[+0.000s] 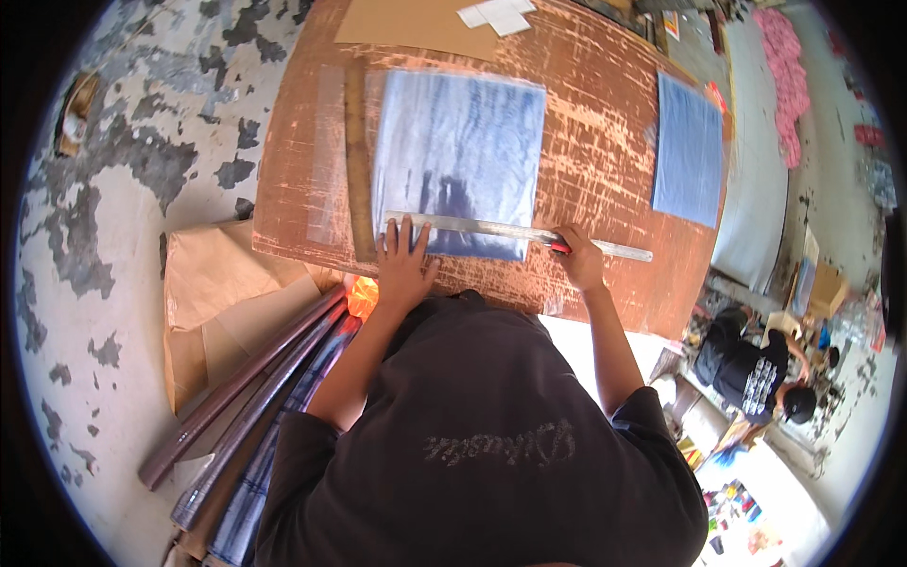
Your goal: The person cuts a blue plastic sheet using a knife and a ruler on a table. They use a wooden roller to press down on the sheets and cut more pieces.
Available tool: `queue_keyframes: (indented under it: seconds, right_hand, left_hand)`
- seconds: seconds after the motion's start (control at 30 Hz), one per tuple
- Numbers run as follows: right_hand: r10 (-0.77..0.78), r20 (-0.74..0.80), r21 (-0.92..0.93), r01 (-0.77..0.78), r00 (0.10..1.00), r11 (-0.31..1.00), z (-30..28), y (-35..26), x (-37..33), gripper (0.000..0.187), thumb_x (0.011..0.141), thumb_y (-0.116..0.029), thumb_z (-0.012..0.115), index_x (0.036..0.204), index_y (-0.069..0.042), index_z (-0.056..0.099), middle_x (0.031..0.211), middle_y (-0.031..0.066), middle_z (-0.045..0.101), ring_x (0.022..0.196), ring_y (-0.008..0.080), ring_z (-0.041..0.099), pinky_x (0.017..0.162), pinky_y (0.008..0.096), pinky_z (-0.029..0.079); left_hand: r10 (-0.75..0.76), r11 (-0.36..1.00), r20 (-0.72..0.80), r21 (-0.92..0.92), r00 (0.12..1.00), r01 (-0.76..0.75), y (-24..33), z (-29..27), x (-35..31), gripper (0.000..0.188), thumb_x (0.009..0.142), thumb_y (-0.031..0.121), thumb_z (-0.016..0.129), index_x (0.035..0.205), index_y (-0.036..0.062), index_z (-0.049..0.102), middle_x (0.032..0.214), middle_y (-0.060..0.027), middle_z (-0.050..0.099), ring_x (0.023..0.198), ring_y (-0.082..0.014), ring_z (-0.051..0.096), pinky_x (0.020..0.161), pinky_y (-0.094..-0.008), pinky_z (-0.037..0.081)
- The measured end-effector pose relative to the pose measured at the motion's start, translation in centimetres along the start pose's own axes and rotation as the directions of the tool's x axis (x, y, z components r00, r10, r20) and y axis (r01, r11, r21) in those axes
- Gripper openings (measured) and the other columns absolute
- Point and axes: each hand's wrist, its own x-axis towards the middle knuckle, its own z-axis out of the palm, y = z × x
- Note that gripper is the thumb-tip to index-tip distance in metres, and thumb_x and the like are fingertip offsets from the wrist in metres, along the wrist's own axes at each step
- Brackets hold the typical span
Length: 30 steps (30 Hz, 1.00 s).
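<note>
Left hand (406, 265), fingers spread, rests on the metal ruler (482, 228) across the blue sheet's (458, 142) six-o'clock end; the right hand (580, 261), at four o'clock, grips a red tool (560, 248). Firm, even pressure should prevent ruler slip.

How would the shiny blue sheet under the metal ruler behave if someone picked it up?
The blue sheet would probably droop, as it looks thin and lies flat on the table. Its glossy reflections suggest it may be slippery. It's likely light, showing little visible thickness.
</note>
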Motion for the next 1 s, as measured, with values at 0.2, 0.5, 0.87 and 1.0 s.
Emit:
queue_keyframes:
  seconds: [0.2, 0.5, 0.87, 1.0]
  right_hand:
    - [0.026, -0.058, 0.065, -0.022, 0.998, 0.998, 1.4, 0.9, -4.0, 0.048, 0.078, -0.004, 0.081, 0.124, -0.012, 0.071, 0.129, 0.0048, 0.067, 0.108, 0.0303, 0.072, 0.085, 0.0417, 0.061]
    - [0.022, -0.102, 0.107, -0.011, 0.995, 0.994, 1.9, 1.1, -4.5, 0.05, 0.077, 0.001, 0.08, 0.125, -0.012, 0.072, 0.127, 0.0033, 0.068, 0.104, 0.0315, 0.073, 0.084, 0.0427, 0.061]
    - [0.049, -0.094, 0.128, -0.037, 0.994, 0.991, 1.4, 1.1, -4.8, 0.051, 0.075, 0.004, 0.078, 0.123, -0.009, 0.072, 0.127, 0.0065, 0.069, 0.11, 0.0347, 0.071, 0.089, 0.0439, 0.06]
    - [0.041, -0.095, 0.112, -0.03, 0.995, 0.993, 1.4, 1.3, -4.7, 0.051, 0.075, 0.005, 0.078, 0.124, -0.01, 0.072, 0.127, 0.0067, 0.069, 0.11, 0.035, 0.071, 0.089, 0.0441, 0.06]
  left_hand:
    - [0.027, 0.999, 0.061, 0.026, 0.998, -0.029, 0.4, 0.4, -2.0, 0.08, 0.09, 0.037, 0.073, 0.163, 0.0193, 0.044, 0.168, -0.022, 0.032, 0.157, -0.049, 0.023, 0.125, -0.0675, 0.023]
    - [0.077, 0.996, 0.045, 0.032, 0.996, -0.078, -0.8, 2.7, -3.6, 0.086, 0.088, 0.037, 0.075, 0.165, 0.0196, 0.04, 0.167, -0.0253, 0.03, 0.157, -0.0538, 0.018, 0.125, -0.0696, 0.021]
    - [0.1, 0.995, 0.03, 0.021, 0.994, -0.101, -0.7, 3.2, -3.7, 0.086, 0.089, 0.038, 0.074, 0.166, 0.0209, 0.039, 0.169, -0.0246, 0.027, 0.158, -0.0539, 0.018, 0.123, -0.0701, 0.023]
    - [0.108, 0.994, 0.004, 0.013, 0.994, -0.108, -0.7, 3.5, -3.6, 0.087, 0.088, 0.037, 0.074, 0.166, 0.0213, 0.039, 0.169, -0.0247, 0.027, 0.158, -0.0538, 0.018, 0.124, -0.0695, 0.023]
